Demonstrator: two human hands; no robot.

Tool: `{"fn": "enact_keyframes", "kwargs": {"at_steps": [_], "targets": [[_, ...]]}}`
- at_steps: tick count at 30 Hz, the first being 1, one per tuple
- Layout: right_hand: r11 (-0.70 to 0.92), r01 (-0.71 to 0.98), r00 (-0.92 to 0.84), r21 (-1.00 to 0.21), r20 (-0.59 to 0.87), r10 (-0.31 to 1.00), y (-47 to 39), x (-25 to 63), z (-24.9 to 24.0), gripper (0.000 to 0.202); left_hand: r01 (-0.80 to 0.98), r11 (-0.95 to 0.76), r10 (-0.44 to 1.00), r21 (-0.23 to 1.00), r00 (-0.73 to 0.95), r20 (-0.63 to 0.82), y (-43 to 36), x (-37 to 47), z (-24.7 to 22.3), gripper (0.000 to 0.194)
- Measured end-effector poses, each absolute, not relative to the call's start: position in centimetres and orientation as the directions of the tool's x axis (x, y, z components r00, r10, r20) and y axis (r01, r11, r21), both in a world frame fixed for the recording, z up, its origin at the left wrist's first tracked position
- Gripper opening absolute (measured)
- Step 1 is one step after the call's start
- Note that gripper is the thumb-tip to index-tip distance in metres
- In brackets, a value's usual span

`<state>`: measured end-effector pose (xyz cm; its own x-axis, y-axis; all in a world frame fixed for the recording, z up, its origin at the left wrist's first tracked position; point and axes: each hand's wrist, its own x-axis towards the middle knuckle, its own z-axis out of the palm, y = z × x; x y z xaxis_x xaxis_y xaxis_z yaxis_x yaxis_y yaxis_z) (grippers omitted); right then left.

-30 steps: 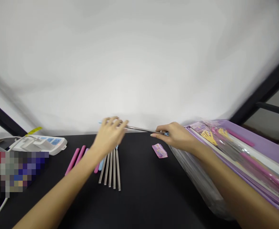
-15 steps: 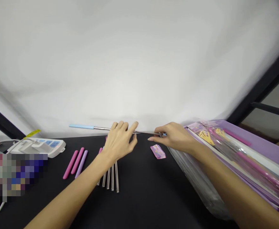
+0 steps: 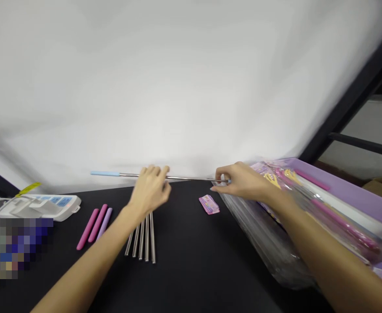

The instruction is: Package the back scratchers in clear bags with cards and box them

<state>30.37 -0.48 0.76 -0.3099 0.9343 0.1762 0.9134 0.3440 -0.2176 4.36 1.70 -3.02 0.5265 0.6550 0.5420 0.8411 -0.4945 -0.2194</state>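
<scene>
A thin telescopic metal rod with a light blue handle (image 3: 105, 173) lies level across the back of the black table, in front of the white wall. My left hand (image 3: 150, 190) is closed round its metal section (image 3: 178, 178) just right of the handle; the fingertips are partly hidden. At the rod's right end, my right hand (image 3: 238, 181) pinches a small light blue tip between thumb and fingers. Below my left hand, several bare metal tubes (image 3: 147, 239) lie side by side, their far ends hidden by the hand. Between the hands, nearer me, lies a small stack of pink printed cards (image 3: 209, 204).
Two pink tubes (image 3: 88, 229) and a purple one (image 3: 105, 223) lie left of my forearm. Further left are a white power strip (image 3: 63, 207) and a blurred-out item. On the right stand a purple bin (image 3: 344, 187) of packaged pink rods and clear plastic sleeves (image 3: 259, 239).
My hands have moved apart and the rod shows longer between them. My left fingers have drawn in round it. The view has shifted slightly right.
</scene>
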Motion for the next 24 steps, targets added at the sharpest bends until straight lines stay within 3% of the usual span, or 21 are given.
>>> {"fn": "enact_keyframes", "kwargs": {"at_steps": [6, 9, 13, 16, 21, 24], "targets": [[0.371, 0.897, -0.326, -0.238, 0.208, 0.922, 0.3, 29.4, 0.0, 0.024, 0.716, -0.671, 0.53, -0.193, 0.645, 0.551, 0.2, 6.7, -2.1, 0.034], [0.359, 0.906, -0.309, -0.224, 0.228, 0.923, 0.6, 31.1, 0.5, 0.025, 0.824, -0.496, 0.592, -0.276, 0.553, 0.587, 1.7, 3.3, -1.1, 0.023], [0.361, 0.905, -0.316, -0.224, 0.213, 0.925, 0.4, 30.1, 0.7, 0.022, 0.896, -0.364, 0.691, -0.254, 0.442, 0.571, 2.0, 1.9, -1.3, 0.009], [0.411, 0.877, -0.38, -0.25, 0.163, 0.911, 0.1, 27.7, 0.4, 0.021, 0.822, -0.513, 0.657, -0.247, 0.561, 0.503, 0.5, 4.2, -2.3, 0.009], [0.386, 0.879, -0.359, -0.281, 0.144, 0.922, 0.1, 27.0, 0.2, 0.022, 0.623, -0.779, 0.54, -0.066, 0.721, 0.435, -0.1, 5.0, -2.8, 0.019], [0.416, 0.846, -0.405, -0.333, 0.105, 0.908, 0.2, 27.5, 0.2, 0.024, 0.529, -0.847, 0.454, -0.05, 0.77, 0.448, 0.6, 3.7, -2.8, 0.024]]}}
